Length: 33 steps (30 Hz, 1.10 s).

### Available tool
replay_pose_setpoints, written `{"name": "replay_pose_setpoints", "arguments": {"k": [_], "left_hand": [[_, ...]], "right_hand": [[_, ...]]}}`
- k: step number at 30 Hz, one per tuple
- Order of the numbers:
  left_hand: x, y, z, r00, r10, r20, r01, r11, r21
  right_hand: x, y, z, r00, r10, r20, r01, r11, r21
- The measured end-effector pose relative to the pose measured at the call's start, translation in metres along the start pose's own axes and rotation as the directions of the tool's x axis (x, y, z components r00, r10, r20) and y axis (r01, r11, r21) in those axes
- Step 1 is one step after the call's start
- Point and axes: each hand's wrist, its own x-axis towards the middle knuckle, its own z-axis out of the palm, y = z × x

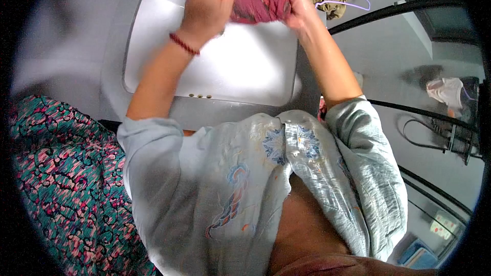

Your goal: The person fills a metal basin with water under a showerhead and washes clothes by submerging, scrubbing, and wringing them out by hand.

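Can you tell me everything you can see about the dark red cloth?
The dark red cloth looks like soft, thin fabric, with darker patches on it. It is bunched into a short, crumpled roll full of folds, stretching sideways between the two hands: the left hand at one end, the right hand at the other. It shows over the far part of the white sink. Its full shape is hidden, and I can't tell if it's wet.

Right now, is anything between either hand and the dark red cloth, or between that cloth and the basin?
Nothing visible: left hand and right hand both hold the dark red cloth, and no obstacle shows above the white basin, though the part behind the cloth is hidden.
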Motion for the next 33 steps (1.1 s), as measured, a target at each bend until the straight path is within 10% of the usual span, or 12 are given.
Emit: {"name": "replay_pose_setpoints", "arguments": {"k": [3,6,9,13,14,15,20,22,33], "left_hand": [[-0.052,0.011,0.013,0.934,-0.278,0.225,0.324,0.923,-0.207],[-0.086,0.024,0.023,0.477,-0.459,0.750,0.878,0.204,-0.433],[-0.105,0.030,0.028,0.200,-0.260,0.945,0.972,-0.065,-0.224],[-0.115,0.030,0.031,0.067,-0.174,0.982,0.998,0.012,-0.066],[-0.130,0.021,0.043,0.146,-0.109,0.983,0.968,0.219,-0.120],[-0.131,0.018,0.046,0.209,-0.028,0.978,0.893,0.413,-0.179],[-0.122,0.020,0.047,0.163,0.020,0.986,0.903,0.399,-0.158],[-0.129,0.016,0.055,0.291,0.022,0.956,0.883,0.380,-0.278],[-0.110,0.008,0.050,0.195,-0.069,0.978,0.747,0.657,-0.103]], "right_hand": [[-0.036,0.010,0.005,0.995,0.093,-0.048,-0.102,0.956,-0.276],[-0.046,0.022,-0.021,0.969,0.237,-0.075,-0.242,0.826,-0.509],[-0.061,0.037,-0.023,0.938,0.343,-0.043,-0.285,0.696,-0.659],[-0.067,0.048,-0.016,0.926,0.378,-0.007,-0.130,0.300,-0.945],[-0.066,0.055,-0.024,0.948,0.292,0.127,0.069,0.203,-0.977],[-0.067,0.055,-0.022,0.948,0.292,0.125,0.065,0.208,-0.976],[-0.064,0.056,-0.026,0.970,0.237,0.052,0.012,0.167,-0.986],[-0.062,0.062,-0.040,0.975,0.220,0.026,-0.018,0.193,-0.981],[-0.065,0.052,-0.034,0.988,0.125,0.088,0.089,0.005,-0.996]]}}
